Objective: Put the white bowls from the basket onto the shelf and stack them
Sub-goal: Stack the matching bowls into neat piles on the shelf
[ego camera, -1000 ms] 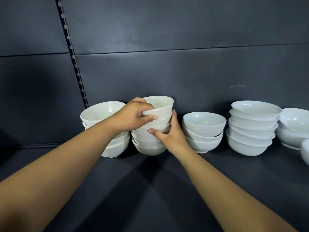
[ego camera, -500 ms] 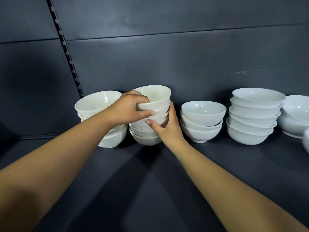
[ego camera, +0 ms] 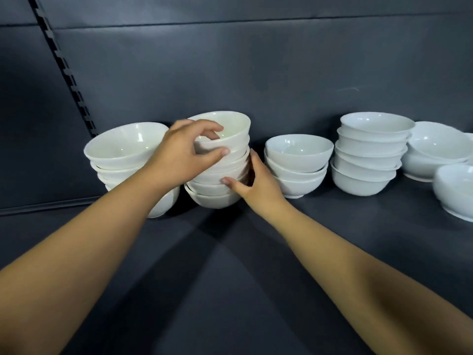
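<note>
1. Along the back panel (ego camera: pixel 256 73), a row stands on the shelf (ego camera: pixel 230 290). From the left: leftmost stack (ego camera: pixel 122 149), second stack (ego camera: pixel 220 193), third stack (ego camera: pixel 298 162), fourth stack (ego camera: pixel 368 160), rightmost stack (ego camera: pixel 435 152).
2. The left hand (ego camera: pixel 179 155) grips the second stack's top bowl (ego camera: pixel 235 126).
3. The right hand (ego camera: pixel 258 183) lies against that stack's right side.
4. A lone bowl (ego camera: pixel 455 190) sits before the rightmost stack.

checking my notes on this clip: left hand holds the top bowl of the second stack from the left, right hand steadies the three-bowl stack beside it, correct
Not quite. In the head view the right hand is not on the three-bowl stack. It presses against the lower bowls of the second stack, the same one whose top bowl the left hand holds.
</note>
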Demonstrator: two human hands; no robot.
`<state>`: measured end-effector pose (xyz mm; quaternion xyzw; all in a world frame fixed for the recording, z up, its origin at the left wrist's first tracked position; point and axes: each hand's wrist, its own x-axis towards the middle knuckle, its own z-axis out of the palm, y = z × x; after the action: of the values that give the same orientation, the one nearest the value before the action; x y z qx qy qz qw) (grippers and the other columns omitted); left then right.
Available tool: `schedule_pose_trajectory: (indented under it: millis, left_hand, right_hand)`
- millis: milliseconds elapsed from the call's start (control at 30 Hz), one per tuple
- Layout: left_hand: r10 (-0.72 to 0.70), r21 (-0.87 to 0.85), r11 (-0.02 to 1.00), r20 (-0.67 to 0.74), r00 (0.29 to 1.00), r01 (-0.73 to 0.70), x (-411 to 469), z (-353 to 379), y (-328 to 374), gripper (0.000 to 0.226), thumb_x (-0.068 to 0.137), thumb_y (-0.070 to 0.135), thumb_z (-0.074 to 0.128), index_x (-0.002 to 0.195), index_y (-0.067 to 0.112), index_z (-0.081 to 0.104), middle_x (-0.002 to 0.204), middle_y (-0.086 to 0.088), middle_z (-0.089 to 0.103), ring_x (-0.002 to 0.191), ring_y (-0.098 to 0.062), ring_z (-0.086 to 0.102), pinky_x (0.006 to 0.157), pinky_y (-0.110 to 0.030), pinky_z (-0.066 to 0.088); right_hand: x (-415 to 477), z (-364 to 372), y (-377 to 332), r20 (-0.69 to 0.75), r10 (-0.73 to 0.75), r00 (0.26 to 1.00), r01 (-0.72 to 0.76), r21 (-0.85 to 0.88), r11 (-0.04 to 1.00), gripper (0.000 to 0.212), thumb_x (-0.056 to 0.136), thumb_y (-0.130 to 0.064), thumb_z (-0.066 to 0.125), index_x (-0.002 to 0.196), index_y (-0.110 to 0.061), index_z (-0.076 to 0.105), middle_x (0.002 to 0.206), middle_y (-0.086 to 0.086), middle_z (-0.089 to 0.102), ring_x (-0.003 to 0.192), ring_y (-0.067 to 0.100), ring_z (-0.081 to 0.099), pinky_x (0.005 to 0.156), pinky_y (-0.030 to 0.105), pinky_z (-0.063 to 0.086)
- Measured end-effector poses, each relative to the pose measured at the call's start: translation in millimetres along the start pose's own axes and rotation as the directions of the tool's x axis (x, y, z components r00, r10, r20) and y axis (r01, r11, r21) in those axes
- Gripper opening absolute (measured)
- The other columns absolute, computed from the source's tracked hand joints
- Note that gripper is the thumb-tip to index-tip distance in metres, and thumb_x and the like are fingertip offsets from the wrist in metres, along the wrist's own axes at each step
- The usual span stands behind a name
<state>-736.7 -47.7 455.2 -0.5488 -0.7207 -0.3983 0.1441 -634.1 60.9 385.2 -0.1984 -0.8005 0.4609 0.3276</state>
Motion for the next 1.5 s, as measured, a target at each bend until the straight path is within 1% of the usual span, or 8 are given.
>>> schedule_pose_trajectory:
  millis: [200,300,500,633,867,1200,1367,1500]
  left_hand:
    - [0.142,-0.055,0.986,-0.199,0.970,-0.156,-18,2,35,0.032,0.081,0.033,0.055,0.096,0.008,0.069,0.092,0.015,0.055,0.093,-0.003,0.049,0.083,0.006,0.027]
    - [0.227,-0.108,0.967,-0.050,0.973,-0.232,-31,21,73,0.038,0.077,0.038,0.047,0.089,0.009,0.069,0.083,0.012,0.058,0.087,-0.007,0.051,0.076,0.002,0.030]
    - [0.298,-0.133,0.953,0.223,0.928,-0.274,-55,95,153,0.050,0.071,0.057,0.036,0.081,0.020,0.068,0.076,0.012,0.062,0.077,-0.003,0.051,0.068,-0.006,0.035]
    - [0.220,-0.108,0.975,0.354,0.909,-0.193,-74,150,195,0.032,0.082,0.047,0.052,0.092,0.021,0.067,0.093,0.009,0.066,0.088,-0.006,0.054,0.071,-0.016,0.037]
    - [-0.023,0.018,1.000,0.393,0.919,0.017,-104,207,221,0.036,0.090,0.036,0.052,0.119,0.016,0.059,0.127,0.003,0.058,0.118,-0.013,0.052,0.090,-0.016,0.032]
    - [-0.158,-0.040,0.982,0.348,0.924,0.183,-110,204,228,0.035,0.090,0.039,0.051,0.117,0.019,0.060,0.119,0.007,0.063,0.111,-0.009,0.055,0.086,-0.016,0.036]
    - [-0.359,-0.421,0.768,0.342,0.869,0.483,-108,197,222,0.048,0.085,0.027,0.062,0.129,0.016,0.049,0.121,0.006,0.054,0.119,-0.008,0.050,0.095,-0.018,0.036]
    - [-0.333,-0.563,0.634,0.420,0.844,0.530,-113,179,198,0.088,0.061,0.037,0.082,0.135,0.020,0.037,0.131,0.010,0.051,0.120,-0.003,0.050,0.097,-0.018,0.043]
  right_hand:
    - [-38,-62,-1,-0.188,-0.060,0.980,0.022,-0.198,0.980,0.027,0.087,-0.014,0.062,0.112,-0.005,0.064,0.117,0.008,0.064,0.109,0.016,0.058,0.101,0.025,0.043]
    - [-72,-112,5,-0.223,-0.191,0.956,0.085,-0.415,0.906,0.016,0.085,-0.006,0.062,0.097,-0.004,0.072,0.105,0.007,0.068,0.094,0.011,0.057,0.086,0.004,0.038]
    - [-148,-237,37,-0.234,-0.137,0.963,-0.050,-0.648,0.760,0.021,0.084,-0.012,0.065,0.103,-0.003,0.069,0.109,0.011,0.068,0.103,0.025,0.062,0.085,0.014,0.036]
    - [-170,-310,62,-0.345,-0.042,0.938,-0.211,-0.662,0.719,0.039,0.085,-0.016,0.064,0.122,-0.004,0.057,0.128,0.011,0.057,0.116,0.027,0.054,0.093,0.021,0.035]
    - [-143,-354,90,-0.160,0.078,0.984,-0.167,-0.689,0.705,0.054,0.087,-0.020,0.061,0.137,-0.010,0.042,0.149,0.006,0.035,0.137,0.021,0.031,0.109,0.024,0.022]
    - [-145,-336,97,-0.171,-0.080,0.982,-0.036,-0.589,0.808,0.033,0.078,-0.013,0.071,0.108,0.001,0.066,0.125,0.010,0.059,0.120,0.022,0.051,0.091,0.008,0.027]
    - [-153,-298,80,0.001,-0.183,0.983,0.160,-0.488,0.858,0.029,0.069,-0.009,0.079,0.095,0.002,0.071,0.108,0.013,0.067,0.106,0.018,0.058,0.095,0.018,0.039]
    - [-148,-266,72,0.130,-0.227,0.965,0.261,-0.427,0.866,0.026,0.067,-0.009,0.080,0.090,0.000,0.073,0.107,0.013,0.068,0.103,0.008,0.053,0.088,0.004,0.034]
